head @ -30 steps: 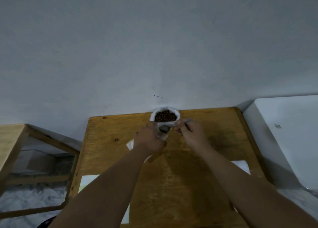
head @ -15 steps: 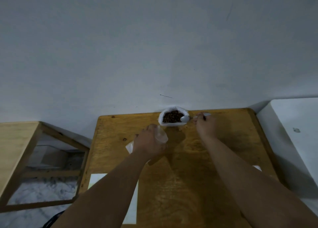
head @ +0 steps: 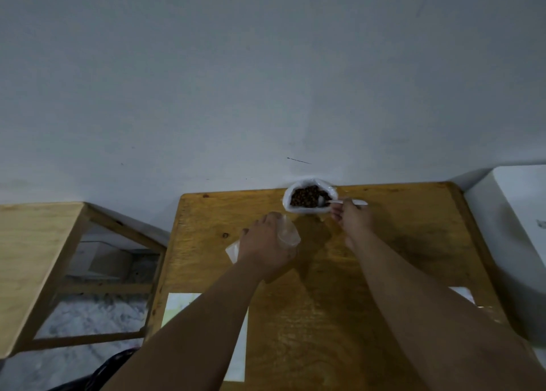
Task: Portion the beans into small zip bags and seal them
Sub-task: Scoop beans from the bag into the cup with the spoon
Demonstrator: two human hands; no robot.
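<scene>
Brown beans [head: 308, 196] fill an open white sack [head: 307, 211] at the far edge of the wooden table [head: 399, 243]. From the head camera, the right hand [head: 353, 218] pinches a white spoon [head: 353, 202], its bowl among the beans. The left hand [head: 263, 243] grips a clear zip bag [head: 289, 233] near the sack. No beans show in it, so scooping looks barely begun. Filling and sealing remain.

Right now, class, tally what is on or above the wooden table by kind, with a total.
Hands: 2 (left hand, right hand)
Open bag of beans: 1
Spoon: 1
Small clear bag: 1
White sheets: 2
Unclear pale piece beside left hand: 1
Total: 8
</scene>
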